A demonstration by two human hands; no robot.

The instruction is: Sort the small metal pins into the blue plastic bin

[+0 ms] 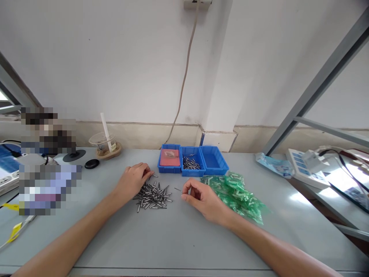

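A heap of small dark metal pins with lighter ends lies on the grey table. At the heap's upper left edge, my left hand is closed, its fingers curled down, and a metal pin shows at its fingertips. To the right of the heap, my right hand pinches a thin metal pin between thumb and fingers, pointing left. More metal pins lie in the middle blue bin behind my hands.
Left of that bin, another blue bin holds a pink packet; a third blue bin stands right. Green plastic bags lie beside my right forearm. A lidded cup, black disc and power strip are farther out.
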